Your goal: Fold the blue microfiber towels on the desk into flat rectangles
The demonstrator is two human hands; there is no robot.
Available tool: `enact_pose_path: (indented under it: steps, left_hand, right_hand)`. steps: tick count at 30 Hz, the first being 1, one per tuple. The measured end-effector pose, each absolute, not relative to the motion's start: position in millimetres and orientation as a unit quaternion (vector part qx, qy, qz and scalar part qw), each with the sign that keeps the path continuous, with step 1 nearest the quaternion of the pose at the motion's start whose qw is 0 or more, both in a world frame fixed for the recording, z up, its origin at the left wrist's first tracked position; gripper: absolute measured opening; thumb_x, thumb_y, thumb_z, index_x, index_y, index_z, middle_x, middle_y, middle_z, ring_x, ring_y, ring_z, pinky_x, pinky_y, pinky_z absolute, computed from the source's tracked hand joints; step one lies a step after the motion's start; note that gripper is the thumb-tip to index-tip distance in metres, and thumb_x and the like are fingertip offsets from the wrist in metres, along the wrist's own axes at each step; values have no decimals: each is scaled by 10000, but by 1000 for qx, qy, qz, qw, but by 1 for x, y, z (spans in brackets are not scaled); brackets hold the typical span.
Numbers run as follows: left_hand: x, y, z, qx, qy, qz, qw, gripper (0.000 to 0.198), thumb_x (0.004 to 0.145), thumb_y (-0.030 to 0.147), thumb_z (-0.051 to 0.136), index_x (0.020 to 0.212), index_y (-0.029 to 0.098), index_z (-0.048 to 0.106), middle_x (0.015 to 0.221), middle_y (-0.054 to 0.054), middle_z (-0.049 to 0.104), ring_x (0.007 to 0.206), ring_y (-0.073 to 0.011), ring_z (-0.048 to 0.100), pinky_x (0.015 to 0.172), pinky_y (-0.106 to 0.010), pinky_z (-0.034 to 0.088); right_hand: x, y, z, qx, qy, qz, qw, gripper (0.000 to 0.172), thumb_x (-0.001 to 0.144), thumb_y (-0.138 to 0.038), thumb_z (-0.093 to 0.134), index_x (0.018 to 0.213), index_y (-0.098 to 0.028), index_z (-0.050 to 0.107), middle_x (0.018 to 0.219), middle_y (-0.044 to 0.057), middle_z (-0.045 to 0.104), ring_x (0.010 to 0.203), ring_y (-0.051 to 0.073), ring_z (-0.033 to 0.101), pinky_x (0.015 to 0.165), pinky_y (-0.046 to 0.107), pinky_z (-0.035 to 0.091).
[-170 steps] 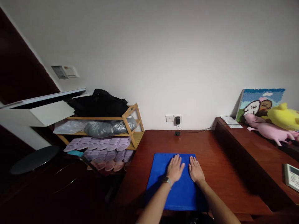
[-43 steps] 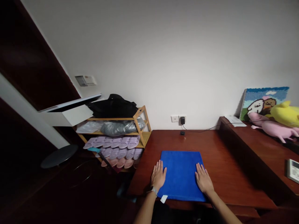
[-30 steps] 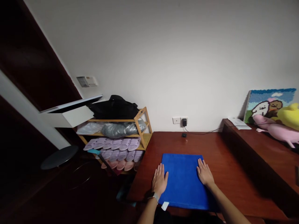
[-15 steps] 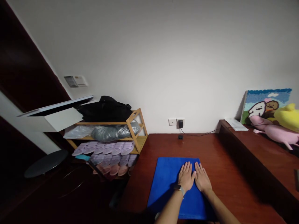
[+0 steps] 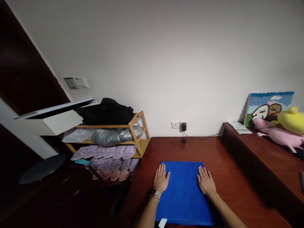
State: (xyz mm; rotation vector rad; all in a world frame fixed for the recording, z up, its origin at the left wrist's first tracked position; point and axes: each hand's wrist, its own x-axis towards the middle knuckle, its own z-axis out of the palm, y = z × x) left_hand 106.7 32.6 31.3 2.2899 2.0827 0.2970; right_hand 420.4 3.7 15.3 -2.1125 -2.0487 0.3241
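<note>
- Blue cloth (image 5: pixel 184 194) is found spread flat on the reddish-brown desk (image 5: pixel 192 150), at its near side, between both hands; a white label (image 5: pixel 162 223) is noted at its near left corner.
- At far left, a dark round stool seat (image 5: pixel 42 168) is noted, with a white box (image 5: pixel 63 122) seen above it.
- On the wooden shoe rack (image 5: pixel 143 145), a black bag (image 5: pixel 106 112) is carried on top; lilac slippers (image 5: pixel 104 152) are lined up below.
- Left hand (image 5: pixel 161 179) is laid palm down along the cloth's left edge, fingers extended, thumb spread; a watch (image 5: pixel 156 193) is worn.
- Beyond the cloth, a black adapter (image 5: pixel 183 126) is plugged into the wall.
- Right hand (image 5: pixel 206 181) is likewise laid flat at the right edge, well apart from the left.
- At far right, a dog picture (image 5: pixel 269 106) is propped behind pink (image 5: pixel 277 134) and yellow plush toys (image 5: pixel 292 119).
</note>
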Motion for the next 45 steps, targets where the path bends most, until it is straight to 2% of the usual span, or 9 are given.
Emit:
enact_pose_path:
  steps: [3, 7, 15, 19, 23, 26, 30, 38, 45]
  left_hand:
    - [109, 33, 27, 736, 670, 101, 11, 696, 1048, 534, 203, 1626, 147, 243, 1683, -101, 264, 1564, -260, 208, 1264, -464, 263]
    - [109, 33, 25, 734, 671, 106, 12, 698, 1046, 548, 206, 1631, 169, 224, 1683, -92, 263, 1564, -267, 208, 1264, -478, 268]
    - [102, 36, 24, 732, 674, 97, 34, 736, 1042, 587, 162, 1620, 142, 260, 1689, -86, 228, 1565, -255, 193, 1270, -461, 255]
    - [101, 43, 36, 731, 673, 99, 51, 690, 1052, 555, 170, 1613, 172, 292, 1674, -80, 278, 1554, -257, 230, 1267, -481, 259]
    - [160, 52, 53, 759, 633, 155, 10, 657, 1066, 518, 163, 1589, 173, 359, 1666, -81, 317, 1554, -252, 242, 1282, -482, 233]
    - [234, 55, 51, 829, 534, 164, 43, 660, 1065, 534, 146, 1583, 196, 376, 1662, -61, 339, 1549, -223, 267, 1281, -439, 250]
    - [286, 59, 32, 845, 507, 152, 84, 643, 1066, 497, 101, 1602, 223, 325, 1658, -61, 346, 1548, -228, 264, 1280, -485, 242]
    - [155, 64, 44, 773, 628, 79, 51, 702, 1050, 567, 140, 1599, 171, 327, 1663, -74, 307, 1553, -238, 236, 1286, -475, 212]
    - [25, 25, 24, 738, 671, 65, 36, 644, 1050, 535, 212, 1604, 222, 313, 1665, -43, 300, 1545, -233, 256, 1268, -481, 260]
  right_hand:
    - [420, 16, 23, -713, -689, 87, 99, 695, 1017, -445, 149, 1606, -100, 285, 1676, 71, 277, 1575, 235, 163, 1288, 457, 60]
    - [422, 37, 27, -702, -696, 101, 110, 681, 1019, -425, 147, 1620, -119, 246, 1689, 45, 244, 1577, 208, 144, 1285, 423, 98]
    - [423, 47, 16, -694, -697, 132, 126, 695, 1020, -433, 139, 1614, -85, 242, 1692, 50, 237, 1576, 218, 136, 1288, 394, 122]
    - [422, 46, 20, -692, -695, 139, 136, 685, 1020, -422, 143, 1614, -95, 249, 1689, 51, 238, 1576, 212, 136, 1291, 404, 123]
    - [422, 48, 20, -694, -693, 138, 139, 685, 1019, -420, 143, 1615, -99, 245, 1688, 46, 233, 1576, 212, 134, 1291, 412, 128]
    - [423, 49, 18, -689, -699, 136, 134, 679, 1016, -411, 154, 1613, -105, 254, 1688, 44, 231, 1575, 213, 138, 1289, 399, 127]
    - [425, 49, 13, -681, -711, 126, 121, 659, 1006, -379, 180, 1610, -136, 280, 1692, 30, 214, 1576, 208, 127, 1285, 389, 125]
    - [420, 47, 24, -697, -695, 131, 118, 690, 1016, -428, 112, 1619, -118, 239, 1691, 17, 216, 1573, 197, 134, 1290, 389, 137]
    - [421, 46, 13, -695, -701, 112, 119, 702, 1007, -432, 114, 1613, -110, 265, 1684, 34, 248, 1567, 211, 169, 1287, 398, 160]
